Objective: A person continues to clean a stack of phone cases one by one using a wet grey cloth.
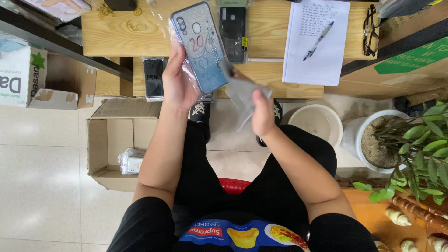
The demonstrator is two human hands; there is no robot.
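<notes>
Both hands work above the counter's near edge: left hand point(179, 81) fingers grip the phone case point(201, 46) firmly while right hand point(262, 114) fingers pinch the grey cloth point(242, 93), best wiped with light, even strokes.

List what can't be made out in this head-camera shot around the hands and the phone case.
- Head view: the left hand's fingers, hidden behind the blue glitter phone case.
- Head view: the cardboard box contents, partly hidden by the left forearm; only a wrapped bundle shows.
- Head view: the gray cloth in the right hand covers the case's lower corner.
- Head view: the potted plant, cut by the right edge.
</notes>
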